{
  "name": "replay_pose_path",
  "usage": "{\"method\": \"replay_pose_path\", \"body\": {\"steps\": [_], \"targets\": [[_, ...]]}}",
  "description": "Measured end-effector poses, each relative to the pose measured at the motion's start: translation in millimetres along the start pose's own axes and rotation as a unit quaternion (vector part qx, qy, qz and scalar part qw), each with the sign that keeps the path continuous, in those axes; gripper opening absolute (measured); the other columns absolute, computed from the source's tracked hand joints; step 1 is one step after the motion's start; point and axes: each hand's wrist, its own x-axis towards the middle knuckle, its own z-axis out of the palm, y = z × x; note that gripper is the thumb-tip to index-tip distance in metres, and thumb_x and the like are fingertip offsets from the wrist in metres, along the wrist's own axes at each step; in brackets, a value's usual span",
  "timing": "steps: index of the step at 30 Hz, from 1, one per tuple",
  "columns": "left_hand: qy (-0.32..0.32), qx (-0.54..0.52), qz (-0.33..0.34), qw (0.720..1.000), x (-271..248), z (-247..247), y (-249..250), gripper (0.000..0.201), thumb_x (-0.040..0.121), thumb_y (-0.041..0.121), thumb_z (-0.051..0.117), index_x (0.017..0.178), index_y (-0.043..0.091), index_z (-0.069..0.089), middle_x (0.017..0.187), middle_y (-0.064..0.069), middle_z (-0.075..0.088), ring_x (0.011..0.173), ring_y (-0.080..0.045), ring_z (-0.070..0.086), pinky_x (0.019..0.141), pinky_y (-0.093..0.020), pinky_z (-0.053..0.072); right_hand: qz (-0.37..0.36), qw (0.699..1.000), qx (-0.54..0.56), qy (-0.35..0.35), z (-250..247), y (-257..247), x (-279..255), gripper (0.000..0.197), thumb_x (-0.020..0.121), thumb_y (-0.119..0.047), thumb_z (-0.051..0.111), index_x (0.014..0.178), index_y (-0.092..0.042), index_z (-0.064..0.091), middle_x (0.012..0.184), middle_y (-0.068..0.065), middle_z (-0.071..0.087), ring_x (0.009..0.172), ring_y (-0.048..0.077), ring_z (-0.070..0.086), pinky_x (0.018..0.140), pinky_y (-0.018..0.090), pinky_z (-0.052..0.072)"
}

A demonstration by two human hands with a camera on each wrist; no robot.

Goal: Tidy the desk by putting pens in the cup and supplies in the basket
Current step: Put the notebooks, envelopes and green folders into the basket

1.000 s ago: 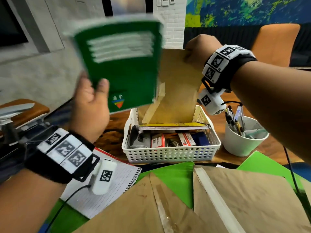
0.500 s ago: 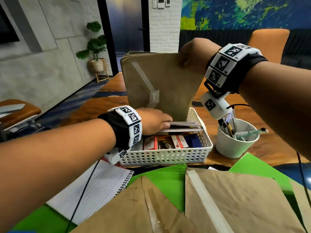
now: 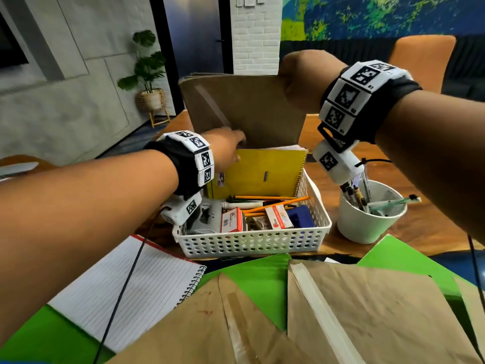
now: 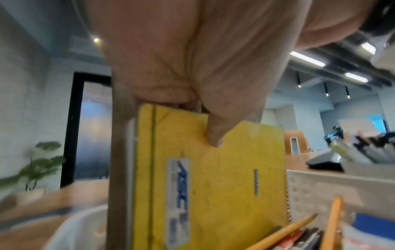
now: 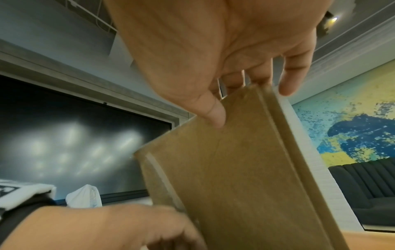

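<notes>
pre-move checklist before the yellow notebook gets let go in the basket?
1. Left hand grips yellow spiral notebook by its top edge: ok.
2. Right hand holds brown paper-covered books upright behind it: ok.
3. Notebook's bottom edge seated in white perforated plastic basket: cannot tell.
4. Orange pencils clear of the notebook's foot: cannot tell.
5. White cup of pens standing apart from basket: ok.
</notes>
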Motion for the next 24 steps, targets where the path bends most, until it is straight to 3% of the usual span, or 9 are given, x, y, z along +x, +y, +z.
{"method": "replay_pose_path", "body": {"steps": [5,9,11,13,15,17,19,22,24], "targets": [[0.056,-0.012,-0.006,0.998,-3.5,-2.9,-18.5,0.034,0.095,0.027,0.063,0.129,0.029,0.061,0.130,-0.003,0.061,0.115,-0.028,0.059,0.083,-0.030,0.041,0.051,0.999,0.010,0.011,9.7,5.2,-1.4,0.047,0.088,-0.016,0.055,0.133,-0.029,0.051,0.128,0.005,0.056,0.120,0.035,0.052,0.099,0.054,0.034],[0.091,-0.060,-0.048,0.993,-28.0,-3.1,-39.7,0.037,0.082,0.055,0.061,0.118,0.046,0.061,0.121,0.004,0.061,0.114,-0.024,0.056,0.099,-0.037,0.048,0.103,0.993,0.035,0.051,16.4,6.2,-11.2,0.065,0.082,-0.024,0.066,0.141,-0.032,0.039,0.139,0.008,0.043,0.128,0.037,0.042,0.102,0.057,0.032],[0.107,-0.112,-0.088,0.984,-44.6,-3.7,-48.5,0.042,0.073,0.062,0.061,0.111,0.045,0.065,0.117,0.004,0.063,0.112,-0.022,0.058,0.098,-0.041,0.051,0.123,0.985,0.062,0.106,17.8,4.3,-26.9,0.071,0.079,-0.027,0.068,0.143,-0.032,0.036,0.144,0.007,0.037,0.131,0.035,0.037,0.103,0.055,0.033],[0.110,-0.185,-0.107,0.971,-69.7,-6.6,-51.8,0.035,0.080,0.050,0.072,0.112,0.035,0.070,0.116,0.004,0.066,0.107,-0.017,0.062,0.094,-0.030,0.050,0.131,0.970,0.107,0.175,16.9,-3.8,-51.1,0.065,0.076,-0.031,0.068,0.135,-0.029,0.042,0.143,0.007,0.036,0.130,0.034,0.037,0.101,0.051,0.036],[0.103,-0.241,-0.103,0.959,-96.5,-3.0,-54.1,0.029,0.088,0.032,0.076,0.115,0.023,0.072,0.113,0.003,0.068,0.100,-0.011,0.062,0.079,-0.016,0.045,0.151,0.952,0.160,0.211,18.4,-13.5,-82.2,0.055,0.074,-0.035,0.068,0.124,-0.024,0.050,0.137,0.009,0.039,0.126,0.034,0.040,0.100,0.048,0.039],[0.097,-0.287,-0.094,0.948,-128.4,3.1,-56.0,0.023,0.090,0.027,0.075,0.111,0.019,0.073,0.106,0.005,0.069,0.088,-0.005,0.061,0.065,-0.003,0.039,0.167,0.943,0.219,0.186,25.8,-20.9,-117.1,0.043,0.075,-0.036,0.071,0.112,-0.021,0.055,0.128,0.009,0.047,0.120,0.032,0.046,0.099,0.044,0.041],[0.075,-0.315,-0.087,0.942,-165.8,10.3,-56.8,0.019,0.089,0.026,0.076,0.106,0.019,0.074,0.102,0.007,0.071,0.083,0.001,0.060,0.064,0.001,0.039,0.154,0.931,0.309,0.115,35.8,-27.6,-154.7,0.029,0.079,-0.034,0.074,0.100,-0.023,0.058,0.110,0.004,0.060,0.104,0.026,0.058,0.091,0.041,0.048],[-0.013,-0.350,-0.084,0.933,-223.1,23.0,-58.3,0.014,0.087,0.029,0.077,0.101,0.026,0.075,0.098,0.010,0.075,0.084,0.001,0.065,0.071,-0.005,0.045,0.160,0.891,0.425,0.002,49.7,-36.4,-205.3,0.027,0.080,-0.032,0.079,0.099,-0.024,0.062,0.098,0.000,0.065,0.090,0.019,0.064,0.077,0.036,0.050],[-0.061,-0.390,-0.107,0.913,-261.0,37.3,-64.4,0.016,0.088,0.034,0.077,0.103,0.031,0.075,0.101,0.013,0.075,0.091,0.000,0.067,0.080,-0.018,0.052,0.177,0.847,0.501,-0.033,57.2,-42.8,-237.8,0.027,0.080,-0.028,0.081,0.100,-0.024,0.065,0.098,-0.001,0.068,0.087,0.017,0.066,0.071,0.030,0.045]]}}
